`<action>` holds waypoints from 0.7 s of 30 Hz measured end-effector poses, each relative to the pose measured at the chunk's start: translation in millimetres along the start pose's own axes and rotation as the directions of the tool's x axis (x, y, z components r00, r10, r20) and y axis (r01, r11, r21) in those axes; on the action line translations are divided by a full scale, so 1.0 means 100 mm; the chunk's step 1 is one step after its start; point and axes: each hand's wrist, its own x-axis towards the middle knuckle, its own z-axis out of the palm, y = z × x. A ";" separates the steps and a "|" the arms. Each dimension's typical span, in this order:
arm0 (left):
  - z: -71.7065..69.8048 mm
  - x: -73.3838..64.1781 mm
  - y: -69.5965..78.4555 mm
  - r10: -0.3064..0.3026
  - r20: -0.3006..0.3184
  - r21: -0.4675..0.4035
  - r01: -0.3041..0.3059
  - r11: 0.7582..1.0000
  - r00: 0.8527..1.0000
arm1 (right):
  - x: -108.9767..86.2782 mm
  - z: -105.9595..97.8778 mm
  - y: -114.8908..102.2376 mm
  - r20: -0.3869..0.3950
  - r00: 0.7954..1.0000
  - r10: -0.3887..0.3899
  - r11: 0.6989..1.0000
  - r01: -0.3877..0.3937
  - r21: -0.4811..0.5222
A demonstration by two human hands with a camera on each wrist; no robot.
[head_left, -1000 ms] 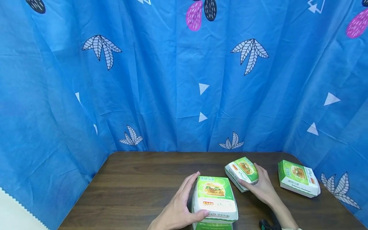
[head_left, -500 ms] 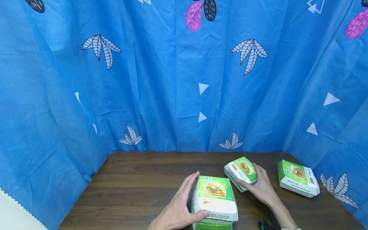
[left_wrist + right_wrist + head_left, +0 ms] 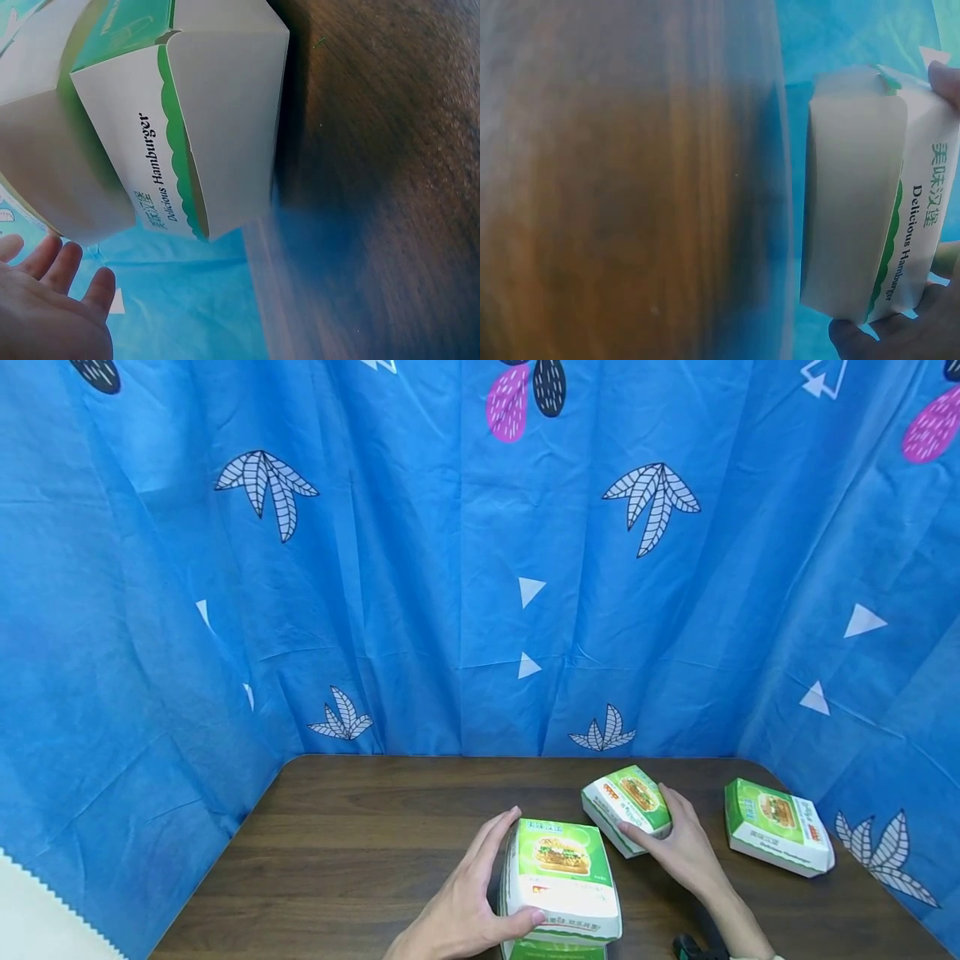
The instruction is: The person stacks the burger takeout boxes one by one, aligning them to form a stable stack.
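Boxes, four. Upper box point(image 3: 562, 868), gripped by left hand point(image 3: 468, 897), stacked on lower box point(image 3: 555, 952), which it mostly hides. Third box point(image 3: 626, 810), gripped by right hand point(image 3: 682, 847), tilted, raised off the table point(image 3: 337, 860). Fourth box point(image 3: 780, 827), on the table, far right. Curtain point(image 3: 420, 610), one, behind. Since the earlier frame: third box shifted slightly left; stack unchanged.

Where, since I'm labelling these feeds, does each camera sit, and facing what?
Head: head-worn, facing forward and down at the wooden table and blue curtain; left hand and right hand show.
Left wrist: worn there, facing two stacked hamburger boxes; left fingers show.
Right wrist: worn there, facing one held hamburger box; right fingers show.
Head and right wrist share the held hamburger box.
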 end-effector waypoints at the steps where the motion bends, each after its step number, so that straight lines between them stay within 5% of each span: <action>1: 0.00 0.00 0.00 0.000 0.001 -0.001 0.000 1.000 1.000 | 0.00 -0.01 -0.01 -0.001 1.000 -0.003 1.000 0.003 0.006; 16: -0.02 -0.02 0.00 -0.045 0.025 -0.024 0.045 0.999 0.999 | -0.10 -0.25 -0.29 -0.042 0.996 -0.074 0.994 0.077 0.074; 21: -0.03 -0.01 0.00 -0.018 0.009 -0.016 0.018 1.000 1.000 | -0.12 -0.32 -0.37 -0.065 0.993 -0.104 0.990 0.109 0.086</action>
